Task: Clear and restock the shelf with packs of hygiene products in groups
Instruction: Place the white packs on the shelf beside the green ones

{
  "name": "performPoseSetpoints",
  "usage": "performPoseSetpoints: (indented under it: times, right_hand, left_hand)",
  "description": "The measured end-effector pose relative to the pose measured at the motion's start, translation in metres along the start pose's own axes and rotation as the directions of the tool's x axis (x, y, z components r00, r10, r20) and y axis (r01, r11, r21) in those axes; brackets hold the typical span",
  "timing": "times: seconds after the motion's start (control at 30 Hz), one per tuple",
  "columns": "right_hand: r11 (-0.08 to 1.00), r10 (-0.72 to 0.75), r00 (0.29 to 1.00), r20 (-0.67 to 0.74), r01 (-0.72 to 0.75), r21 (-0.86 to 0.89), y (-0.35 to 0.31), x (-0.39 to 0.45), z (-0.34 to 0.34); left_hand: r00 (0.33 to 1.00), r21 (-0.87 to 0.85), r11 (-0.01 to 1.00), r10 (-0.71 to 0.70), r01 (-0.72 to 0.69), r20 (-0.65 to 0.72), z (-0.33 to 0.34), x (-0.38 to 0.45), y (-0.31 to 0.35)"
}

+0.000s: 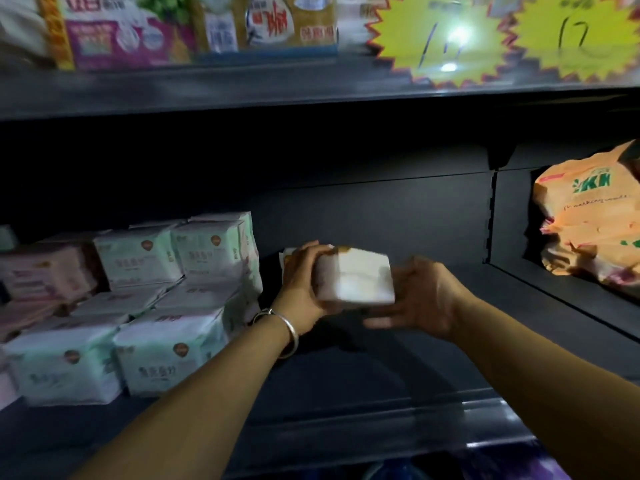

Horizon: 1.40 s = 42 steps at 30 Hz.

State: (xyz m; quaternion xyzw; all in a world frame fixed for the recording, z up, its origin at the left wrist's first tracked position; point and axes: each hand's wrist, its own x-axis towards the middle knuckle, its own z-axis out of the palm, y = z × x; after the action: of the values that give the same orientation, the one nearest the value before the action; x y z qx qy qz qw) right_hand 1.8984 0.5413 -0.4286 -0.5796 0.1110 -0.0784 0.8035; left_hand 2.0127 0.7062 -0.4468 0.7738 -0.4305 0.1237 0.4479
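Holding a white pack [356, 277] between both hands, the person has it just above the dark shelf [381, 368], over the bare stretch to the right of the stacked packs. It's blurred, so print and exact shape can't be read; there may be a 2nd pack behind it, can't tell. The left hand [301, 282] has its fingers curled over the pack's left end, a silver bangle [284, 327] on that wrist. The right hand [419, 299] is at the pack's right side w/ fingers reaching under the lower right corner; whether they curl round it or just support it flat, I can't tell.

To the left, the mint-green packs [173, 306] sit in neat rows, two layers deep, w/ pink packs [45, 271] further left. Off to the right, past a divider, an orange bag [588, 223] slumps in the next bay. Above, more goods and yellow starburst price tags [450, 39] w/ handwritten nos.

My guess: this pack is being set down to start a new group beside the green ones. To do it well, keep it square to the shelf front, slide it back toward the rear wall, then snug it against the green stack's side, front face out, so later packs line up in the same row and ht. Soft wrap, so press lightly, don't crush corners.
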Motion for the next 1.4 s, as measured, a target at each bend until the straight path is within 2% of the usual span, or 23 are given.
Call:
performPoseSetpoints:
  times: [0.03, 0.07, 0.13, 0.2, 0.23, 0.3, 0.4, 0.43, 0.5, 0.53, 0.63, 0.77, 0.8, 0.9, 0.93, 0.97, 1.03, 1.1, 1.17, 1.23, 1.3, 1.33, 1.4]
  right_hand:
    - [0.999, 0.022, 1.0, -0.013, -0.022, 0.028, -0.001, 0.0, 0.002]
    - [0.999, 0.042, 0.999, -0.017, -0.041, 0.031, -0.002, 0.0, 0.004]
    - [0.999, 0.031, 0.999, -0.041, -0.032, -0.014, 0.0, 0.0, 0.012]
    - [1.0, -0.028, 0.997, -0.068, 0.027, -0.01, 0.002, 0.0, 0.018]
    - [0.998, -0.058, 0.996, -0.074, 0.059, 0.006, 0.003, 0.002, 0.019]
    - [0.992, -0.115, 0.989, -0.089, 0.119, 0.033, 0.004, 0.005, 0.018]
    - [0.985, -0.159, 0.98, -0.117, 0.165, 0.045, 0.003, 0.006, 0.013]
    - [0.985, -0.166, 0.98, -0.114, 0.171, 0.031, 0.004, 0.007, 0.011]
    - [0.984, -0.176, 0.98, -0.09, 0.173, -0.046, 0.005, 0.007, 0.007]
    - [0.981, -0.175, 0.982, -0.068, 0.168, -0.094, 0.006, 0.008, 0.005]
    - [0.973, -0.116, 0.993, -0.005, 0.113, -0.203, 0.009, 0.012, 0.0]
    - [0.963, -0.098, 0.995, -0.012, 0.092, -0.254, 0.01, 0.017, -0.004]
    - [0.965, -0.109, 0.994, -0.026, 0.1, -0.244, 0.011, 0.018, -0.004]
    - [0.978, -0.161, 0.986, -0.04, 0.154, -0.143, 0.017, 0.026, -0.003]
    - [0.981, -0.173, 0.984, -0.038, 0.169, -0.098, 0.02, 0.028, -0.001]
    - [0.983, -0.174, 0.984, -0.03, 0.172, -0.066, 0.023, 0.031, 0.002]
    - [0.986, -0.142, 0.99, 0.003, 0.141, -0.088, 0.029, 0.034, 0.007]
    - [0.955, -0.144, 0.989, 0.023, 0.145, -0.261, 0.034, 0.038, 0.006]
    - [0.835, -0.266, 0.964, 0.009, 0.235, -0.498, 0.033, 0.043, 0.001]
    - [0.663, -0.388, 0.92, 0.054, 0.319, -0.678, 0.024, 0.039, 0.001]
    - [0.462, -0.409, 0.897, 0.17, 0.364, -0.809, 0.016, 0.037, 0.003]
    - [0.395, -0.389, 0.895, 0.216, 0.374, -0.839, 0.013, 0.037, 0.005]
    - [0.374, -0.357, 0.904, 0.234, 0.368, -0.851, 0.013, 0.04, 0.008]
  left_hand:
    - [0.997, 0.137, 0.988, 0.075, -0.072, -0.015, -0.001, -0.002, 0.001]
    - [0.993, 0.187, 0.976, 0.117, -0.114, -0.006, -0.002, -0.003, 0.0]
    - [0.985, 0.08, 0.982, 0.172, -0.174, 0.03, -0.004, -0.005, 0.0]
    - [0.98, 0.108, 0.974, 0.196, -0.199, 0.037, -0.006, -0.009, 0.001]
    - [0.984, 0.141, 0.974, 0.177, -0.18, 0.027, -0.007, -0.01, 0.002]
    - [0.999, 0.147, 0.988, 0.045, -0.042, -0.013, -0.009, -0.012, 0.002]
    - [0.973, 0.006, 0.973, -0.23, 0.23, -0.005, -0.012, -0.01, -0.004]
    - [0.947, -0.136, 0.938, -0.321, 0.32, 0.018, -0.012, -0.009, -0.005]
    - [0.885, -0.424, 0.787, -0.458, 0.448, 0.086, -0.01, -0.007, -0.002]
    - [0.869, -0.484, 0.736, -0.481, 0.474, 0.12, -0.009, -0.008, 0.001]
    - [0.865, -0.505, 0.713, -0.474, 0.487, 0.165, -0.002, -0.01, 0.004]
    - [0.857, -0.584, 0.65, -0.484, 0.487, 0.177, 0.0, -0.01, 0.005]
    - [0.852, -0.633, 0.602, -0.488, 0.486, 0.19, 0.0, -0.01, 0.006]
    - [0.848, -0.84, 0.319, -0.457, 0.439, 0.27, 0.0, -0.009, 0.013]
    - [0.842, -0.851, 0.27, -0.445, 0.451, 0.305, 0.001, -0.009, 0.015]
    - [0.831, -0.821, 0.296, -0.445, 0.489, 0.334, 0.002, -0.008, 0.016]
    - [0.818, -0.72, 0.432, -0.467, 0.543, 0.336, 0.008, -0.007, 0.013]
    - [0.838, -0.647, 0.567, -0.498, 0.51, 0.224, 0.008, -0.003, 0.011]
    - [0.876, -0.452, 0.761, -0.47, 0.465, 0.109, 0.001, 0.003, 0.006]
    - [0.927, -0.11, 0.922, -0.361, 0.372, 0.105, -0.007, 0.012, 0.002]
    - [0.941, 0.171, 0.958, -0.262, 0.228, 0.214, -0.009, 0.019, 0.004]
    - [0.933, 0.24, 0.955, -0.237, 0.172, 0.271, -0.006, 0.021, 0.006]
    - [0.931, 0.269, 0.959, -0.178, 0.091, 0.318, 0.002, 0.025, 0.007]
